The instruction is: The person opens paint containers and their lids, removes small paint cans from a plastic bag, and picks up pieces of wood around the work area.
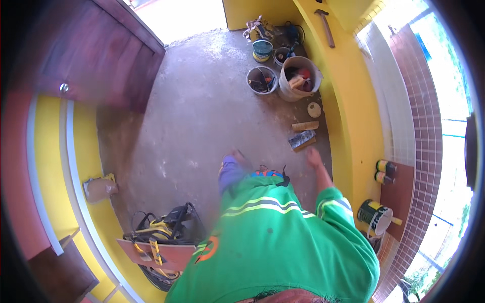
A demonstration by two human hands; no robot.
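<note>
My right hand (314, 157) hangs low at the end of a bare forearm, over the floor by the wall. Its fingers look loosely apart, with nothing visible in them. Just beyond the fingertips lies a grey-and-blue wrapped bundle (302, 138), with a brown strip (304, 145) along its near side. A tan, roll-like piece (305, 125) sits a little farther off, followed by a round whitish lid (313, 110). I cannot find my left hand; that side shows only a purple trouser leg (230, 171) beside my green shirt (273, 232).
Against the right wall stand a large white bucket (298, 91), a smaller tool bucket (261, 81) and a green tub (262, 50). A hammer (326, 29) rests on the yellow ledge. Bags and cables (177, 219) lie behind a reddish board (172, 255) at lower left; a paint can (371, 214) stands right.
</note>
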